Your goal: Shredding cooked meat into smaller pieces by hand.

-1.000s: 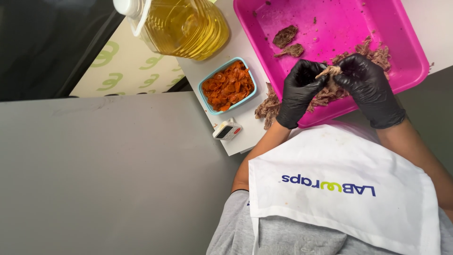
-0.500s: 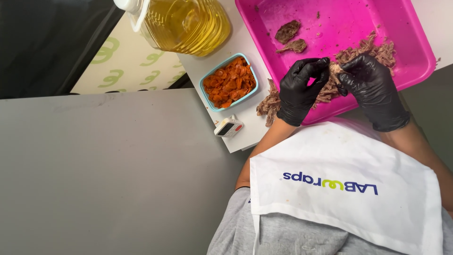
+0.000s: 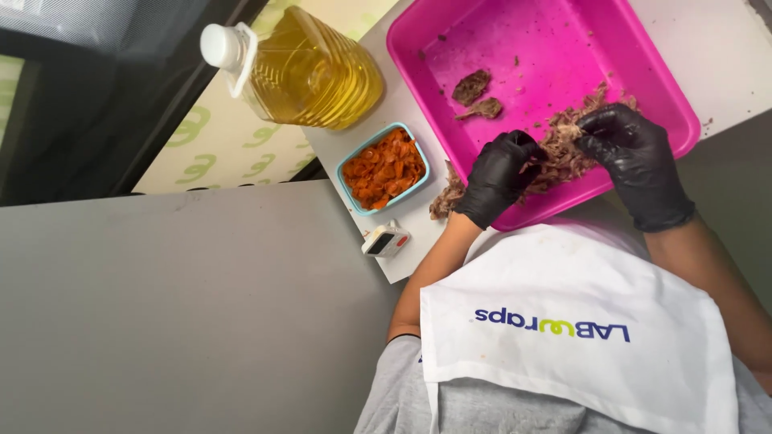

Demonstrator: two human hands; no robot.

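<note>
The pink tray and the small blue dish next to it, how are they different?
The pink tray is far larger than the small blue dish. The tray holds dark shredded meat, heaped by its near edge with much bare floor showing; the dish is filled with orange chopped pieces. The left hand and right hand, in black gloves, work in the tray; the dish is untouched. Both are rounded rectangles on the white counter.

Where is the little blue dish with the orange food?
In the head view, the small blue dish sits on the white counter, left of the pink tray, just below the big oil bottle and above a small white timer.
</note>
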